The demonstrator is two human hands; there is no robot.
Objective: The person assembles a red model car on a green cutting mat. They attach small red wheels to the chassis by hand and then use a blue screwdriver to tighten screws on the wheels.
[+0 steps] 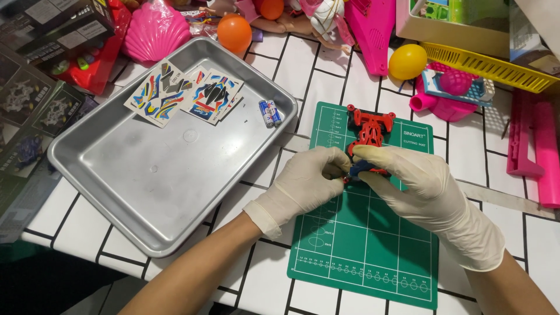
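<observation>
Two gloved hands: left hand (pixel 306 181), right hand (pixel 417 186) pinching red toy car chassis (pixel 368 131) | green cutting mat (pixel 361 256) | white tiled table (pixel 315 76)

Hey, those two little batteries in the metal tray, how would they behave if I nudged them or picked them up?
The two batteries are small cylinders lying on their sides, so a nudge would probably set them rolling. The metal tray looks smooth, so they may also slide, though its raised rim should stop them. They are probably rigid and somewhat heavy for their size.
</observation>
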